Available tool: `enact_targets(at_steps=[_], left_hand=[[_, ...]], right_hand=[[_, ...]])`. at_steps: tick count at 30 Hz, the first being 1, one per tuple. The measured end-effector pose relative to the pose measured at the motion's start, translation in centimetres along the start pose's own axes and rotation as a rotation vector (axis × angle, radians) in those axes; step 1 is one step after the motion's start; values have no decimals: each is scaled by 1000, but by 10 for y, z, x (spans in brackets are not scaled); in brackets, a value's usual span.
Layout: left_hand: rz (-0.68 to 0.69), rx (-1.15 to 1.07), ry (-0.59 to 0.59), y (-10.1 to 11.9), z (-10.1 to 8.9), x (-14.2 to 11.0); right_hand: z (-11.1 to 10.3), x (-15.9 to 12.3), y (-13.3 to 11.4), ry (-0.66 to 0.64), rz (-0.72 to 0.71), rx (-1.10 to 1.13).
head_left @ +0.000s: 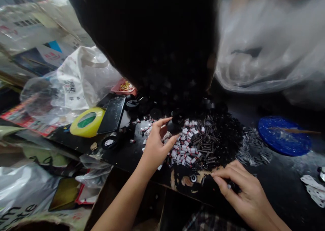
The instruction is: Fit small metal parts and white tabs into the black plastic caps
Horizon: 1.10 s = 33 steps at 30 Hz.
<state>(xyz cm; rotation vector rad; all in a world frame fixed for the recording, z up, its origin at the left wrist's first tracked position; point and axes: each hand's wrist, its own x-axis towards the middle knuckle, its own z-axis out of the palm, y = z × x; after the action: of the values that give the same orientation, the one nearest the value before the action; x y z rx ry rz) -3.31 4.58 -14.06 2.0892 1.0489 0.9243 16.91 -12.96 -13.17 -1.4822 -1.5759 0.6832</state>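
Note:
My left hand point(156, 146) reaches into a heap of small white and red cylinders point(186, 146) on the black table point(279, 183); its thumb and forefinger are apart and hold nothing I can see. Dark metal springs point(205, 146) and small black round parts point(228, 132) lie mixed beside that heap. My right hand point(241, 187) rests near the table's front edge with its fingers pinched on a small black part point(232, 187). A small round part with a pale centre point(193, 177) lies just left of that hand.
A big dark bag point(152, 38) hangs over the back of the table. A yellow tape roll point(87, 121), a black phone point(111, 114) and plastic bags point(76, 78) lie to the left. A blue lid point(284, 136), thin metal pins point(251, 149) and white pieces point(313, 188) lie to the right.

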Motion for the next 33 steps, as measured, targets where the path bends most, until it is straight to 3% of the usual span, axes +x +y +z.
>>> enact_targets(at_steps=[2,4,6,8,11,13,16,19,21,24,33], left_hand=[[13,-138,71,11,5,-14],[-12,-299,51,27,11,-35],[-58,-396,-101,42,19,-61],[-130,-416,-255,54,27,-84],[-385,-648,-345,61,35,-106],[-569,-787,-340,59,36,-110],[-743,-832,-177,51,32,-108],[-861,-1028,64,47,30,-104],[-898,-1132,141,48,31,-99],[-906,-1186,152,53,36,-88],[-904,-1206,200,54,45,-81]], right_hand=[[-3,6,-12,-75,177,45],[-6,13,-22,-165,368,167],[-8,20,-27,-250,491,331],[-7,23,-28,-262,523,391],[-3,21,-25,-166,509,145],[0,20,-23,-198,479,-31],[6,25,-21,-278,331,-165],[13,39,-20,-249,75,-482],[18,49,-19,-262,-8,-741],[22,58,-22,-297,5,-929],[23,59,-23,-309,21,-940]])
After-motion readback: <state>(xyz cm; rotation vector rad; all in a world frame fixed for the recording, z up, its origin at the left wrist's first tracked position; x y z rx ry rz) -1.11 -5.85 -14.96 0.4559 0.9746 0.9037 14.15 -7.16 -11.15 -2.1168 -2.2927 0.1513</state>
